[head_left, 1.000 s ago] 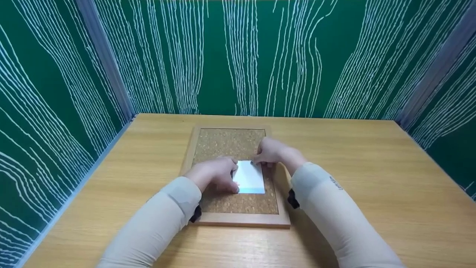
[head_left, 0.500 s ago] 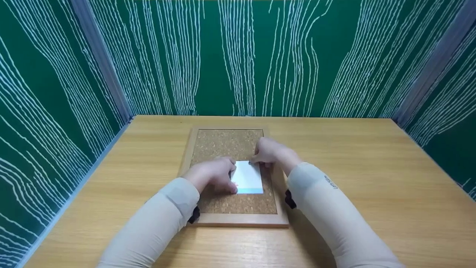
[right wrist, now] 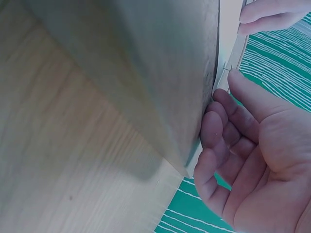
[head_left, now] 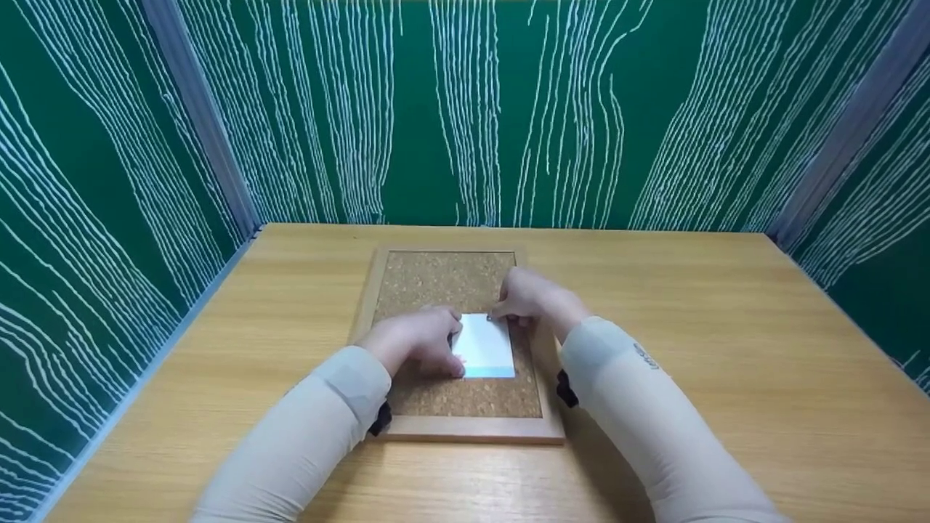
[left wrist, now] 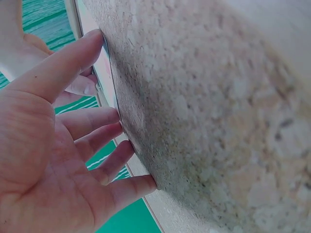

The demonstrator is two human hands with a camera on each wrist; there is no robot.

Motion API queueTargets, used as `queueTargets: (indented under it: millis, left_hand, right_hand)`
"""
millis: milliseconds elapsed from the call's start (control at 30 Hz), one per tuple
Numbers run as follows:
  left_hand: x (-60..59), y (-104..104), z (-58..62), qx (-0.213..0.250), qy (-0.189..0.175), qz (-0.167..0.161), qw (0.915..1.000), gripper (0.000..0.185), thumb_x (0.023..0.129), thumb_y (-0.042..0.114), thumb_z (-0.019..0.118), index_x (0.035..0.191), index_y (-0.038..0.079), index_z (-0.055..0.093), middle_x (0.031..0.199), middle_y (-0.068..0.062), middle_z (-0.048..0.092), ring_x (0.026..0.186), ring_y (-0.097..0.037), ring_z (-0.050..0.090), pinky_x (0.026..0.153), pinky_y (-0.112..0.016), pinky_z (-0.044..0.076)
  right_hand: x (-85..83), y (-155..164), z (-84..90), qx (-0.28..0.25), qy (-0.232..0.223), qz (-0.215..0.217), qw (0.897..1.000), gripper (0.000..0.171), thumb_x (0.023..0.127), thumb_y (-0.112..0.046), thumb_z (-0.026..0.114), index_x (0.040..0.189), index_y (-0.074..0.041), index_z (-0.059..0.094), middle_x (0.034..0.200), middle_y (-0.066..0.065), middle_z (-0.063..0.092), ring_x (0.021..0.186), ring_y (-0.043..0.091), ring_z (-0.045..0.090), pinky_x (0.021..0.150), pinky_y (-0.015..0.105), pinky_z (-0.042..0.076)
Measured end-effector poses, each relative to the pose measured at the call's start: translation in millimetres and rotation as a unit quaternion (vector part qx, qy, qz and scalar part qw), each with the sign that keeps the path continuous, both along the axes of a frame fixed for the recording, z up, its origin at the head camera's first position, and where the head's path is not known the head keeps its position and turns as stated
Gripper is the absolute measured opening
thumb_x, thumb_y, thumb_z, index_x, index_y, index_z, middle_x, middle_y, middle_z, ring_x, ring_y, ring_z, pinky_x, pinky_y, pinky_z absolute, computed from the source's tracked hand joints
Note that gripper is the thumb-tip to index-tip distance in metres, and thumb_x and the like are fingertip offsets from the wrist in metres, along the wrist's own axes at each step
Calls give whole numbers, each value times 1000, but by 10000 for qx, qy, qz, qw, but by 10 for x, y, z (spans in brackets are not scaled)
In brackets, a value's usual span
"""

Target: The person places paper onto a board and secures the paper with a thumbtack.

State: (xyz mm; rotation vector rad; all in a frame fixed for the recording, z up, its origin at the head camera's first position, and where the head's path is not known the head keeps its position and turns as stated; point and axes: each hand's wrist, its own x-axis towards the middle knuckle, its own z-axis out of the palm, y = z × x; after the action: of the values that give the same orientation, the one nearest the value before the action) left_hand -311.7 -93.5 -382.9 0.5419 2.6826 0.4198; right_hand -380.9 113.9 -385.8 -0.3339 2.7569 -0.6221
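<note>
The left hand (head_left: pixel 418 340) covers the left edge of the white card (head_left: pixel 485 345), so that edge and whatever lies under the palm cannot be seen from the head view. The right hand (head_left: pixel 532 298) hides the card's far right corner; something small seems to sit under its fingertips there, but it is too small to make out. In the left wrist view the cork board (left wrist: pixel 218 111) fills most of the picture, blurred and very close, and the card shows only as a thin pale sliver beneath the fingers (left wrist: pixel 95 128). The right wrist view is mostly blurred wood and the board's frame, with the card not clearly told apart.

The card is a small upright rectangle, white with a faint bluish band along its near edge. It lies flat on the cork board (head_left: pixel 450 280), near the middle and a little toward the near right. The board has a light wooden frame and rests flat on the wooden surface (head_left: pixel 726 349), between green walls with white lines.

The left hand is spread, its straight fingers pressing the card's left side down against the cork. The right hand has its fingers curled at the card's far right corner; whether they pinch anything cannot be told.
</note>
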Motion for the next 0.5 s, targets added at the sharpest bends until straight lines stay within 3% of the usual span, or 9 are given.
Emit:
queueTargets:
  millis: [233, 367, 500]
  left_hand:
    - [8, -10, -6, 105, -73, 68, 9999, 56, 81, 42, 85, 126, 14, 67, 147, -1, 49, 115, -24, 50, 105, -45, 42]
    - [-3, -6, -7, -73, 168, -245, 9995, 41, 82, 42, 84, 101, 8, 69, 148, -3, 49, 120, -24, 50, 102, -41, 44]
    - [-8, -1, -11, -220, 324, -448, 9982, 39, 82, 42, 84, 81, 10, 62, 149, -4, 49, 123, -25, 50, 100, -39, 45]
  right_hand:
    - [8, -7, -2, -17, -7, -37, 10000, 15, 92, -26, 78, 92, -11, 75, 79, 7, 70, 70, 23, 66, 62, 35, 53]
    - [-5, -16, -10, 103, 67, 75, 9999, 17, 90, -26, 79, 89, -9, 76, 75, 7, 70, 65, 20, 65, 58, 32, 52]
    - [-11, -23, -22, 215, 125, 172, 9995, 20, 90, -26, 79, 89, -7, 76, 73, 7, 69, 61, 18, 62, 54, 29, 50]
